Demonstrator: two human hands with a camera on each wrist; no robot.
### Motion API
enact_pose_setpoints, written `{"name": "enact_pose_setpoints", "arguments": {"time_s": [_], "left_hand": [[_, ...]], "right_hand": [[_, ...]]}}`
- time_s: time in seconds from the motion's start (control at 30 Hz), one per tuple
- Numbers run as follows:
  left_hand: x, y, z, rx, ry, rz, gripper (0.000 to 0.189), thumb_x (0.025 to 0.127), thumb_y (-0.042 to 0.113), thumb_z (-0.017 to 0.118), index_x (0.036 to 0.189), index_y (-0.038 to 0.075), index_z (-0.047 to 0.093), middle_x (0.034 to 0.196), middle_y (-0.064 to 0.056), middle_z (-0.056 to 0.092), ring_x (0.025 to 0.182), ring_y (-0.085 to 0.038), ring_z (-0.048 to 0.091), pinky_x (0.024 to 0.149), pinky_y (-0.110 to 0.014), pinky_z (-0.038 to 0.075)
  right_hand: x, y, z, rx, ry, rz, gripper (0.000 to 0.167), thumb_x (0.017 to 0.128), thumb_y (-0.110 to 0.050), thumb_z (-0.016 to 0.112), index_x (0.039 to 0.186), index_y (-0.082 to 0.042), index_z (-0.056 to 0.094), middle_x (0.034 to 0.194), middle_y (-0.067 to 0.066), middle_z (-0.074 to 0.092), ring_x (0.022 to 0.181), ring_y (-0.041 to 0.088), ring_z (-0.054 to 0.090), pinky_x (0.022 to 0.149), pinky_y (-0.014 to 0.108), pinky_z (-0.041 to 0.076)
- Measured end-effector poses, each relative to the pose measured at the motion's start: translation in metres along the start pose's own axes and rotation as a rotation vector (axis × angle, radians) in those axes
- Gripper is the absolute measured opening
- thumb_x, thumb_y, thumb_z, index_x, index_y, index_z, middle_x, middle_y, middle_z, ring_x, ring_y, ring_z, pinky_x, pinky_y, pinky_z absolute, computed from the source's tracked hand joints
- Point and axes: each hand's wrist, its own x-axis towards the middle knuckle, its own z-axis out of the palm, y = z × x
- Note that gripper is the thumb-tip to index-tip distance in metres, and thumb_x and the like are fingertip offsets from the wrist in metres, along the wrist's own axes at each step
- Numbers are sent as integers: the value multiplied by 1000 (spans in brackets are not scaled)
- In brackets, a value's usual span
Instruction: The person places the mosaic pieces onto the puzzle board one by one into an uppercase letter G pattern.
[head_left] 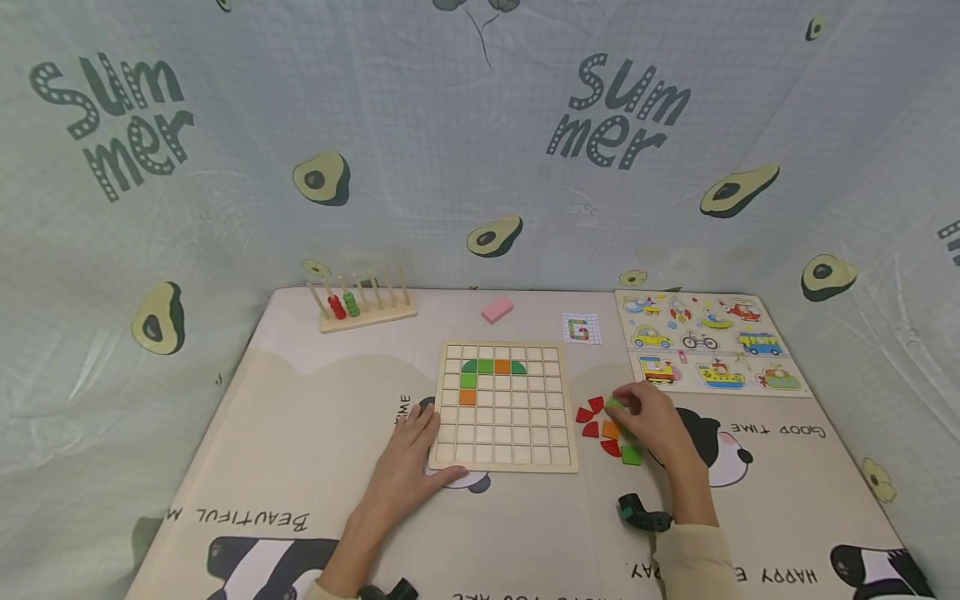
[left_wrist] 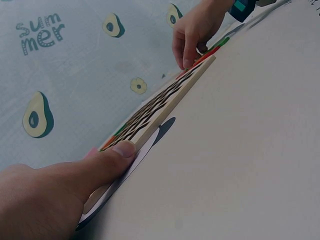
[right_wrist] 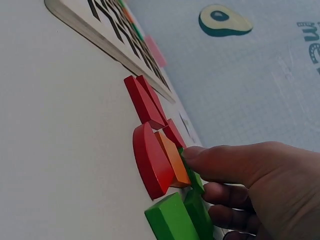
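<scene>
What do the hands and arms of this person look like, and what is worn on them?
The left hand and right hand are without gloves. The right sleeve is plain beige; only a small edge of the left sleeve shows, also beige. A dark device with a teal patch sits by the right wrist.

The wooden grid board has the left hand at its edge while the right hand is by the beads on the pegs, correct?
Not quite: the head view shows the right hand at a green block, right of the wooden grid board. The left hand is indeed at its edge.
</scene>
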Motion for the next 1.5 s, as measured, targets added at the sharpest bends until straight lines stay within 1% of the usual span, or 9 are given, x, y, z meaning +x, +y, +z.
{"name": "enact_pose_setpoints", "arguments": {"time_s": [0.2, 0.4, 0.53, 0.73, 0.8, 0.97, 1.13, 1.33, 1.5], "left_hand": [[0, -1, 0, 0, -1, -4, 97, 79, 61, 75, 149, 0, 45, 159, -15, 40, 152, -36, 30, 126, -50, 28], [-1, 0, -1, -1, 1, -1, 97, 79, 61, 75, 149, 0, 45, 160, -15, 40, 152, -36, 29, 126, -50, 28], [-1, 0, -1, 3, 4, 1, 97, 79, 61, 75, 149, 0, 45, 160, -14, 40, 152, -36, 30, 126, -50, 28], [-1, -1, -1, 0, 8, 1, 97, 79, 61, 75, 149, 1, 46, 160, -14, 40, 152, -36, 30, 126, -50, 28], [-1, -1, 0, 2, 8, 0, 97, 79, 61, 75, 149, 1, 46, 160, -14, 40, 152, -36, 30, 126, -50, 28], [-1, -2, 0, 5, 9, 0, 97, 79, 62, 75, 149, 2, 45, 160, -13, 40, 152, -35, 30, 126, -49, 28], [-1, -2, 0, 6, 10, 0, 97, 79, 62, 75, 149, 2, 45, 160, -13, 40, 152, -35, 30, 126, -49, 28], [-1, -2, 0, 1, 6, -2, 97, 79, 62, 74, 149, 2, 45, 160, -13, 40, 152, -35, 29, 126, -50, 28], [0, -3, 0, 6, 4, 2, 98, 79, 63, 74, 150, 2, 45, 160, -13, 39, 152, -35, 29, 126, -50, 28]], "right_hand": [[0, -1, -1, 1, 6, 20, 36, 94, -35, 69, 117, -6, 70, 105, 10, 63, 94, 24, 57, 86, 38, 56], [0, -1, -2, 1, -2, 25, 36, 94, -35, 69, 117, -7, 69, 105, 9, 63, 95, 23, 57, 87, 39, 56], [1, -1, -2, 9, 1, 16, 33, 93, -32, 71, 116, -8, 66, 103, 8, 63, 93, 23, 55, 83, 33, 54], [2, -2, -2, 33, -7, 13, 30, 94, -28, 71, 116, -10, 62, 93, 5, 62, 86, 20, 54, 72, 24, 49], [2, -2, -2, 34, -9, 8, 28, 96, -25, 69, 118, -9, 62, 93, 5, 62, 86, 20, 54, 73, 25, 50], [3, -4, -1, 32, -17, -9, 27, 100, -20, 62, 124, -7, 62, 102, 8, 65, 91, 22, 56, 84, 34, 55], [3, -10, -1, 34, 4, -28, 29, 100, -20, 62, 125, -6, 62, 107, 11, 66, 94, 25, 58, 88, 40, 58], [4, -20, -1, 50, 13, -24, 28, 100, -21, 62, 125, -8, 62, 107, 9, 65, 95, 24, 57, 88, 37, 57], [9, -31, 0, 71, 10, -43, 28, 100, -22, 63, 123, -7, 63, 103, 8, 65, 91, 22, 56, 80, 30, 56]]}}
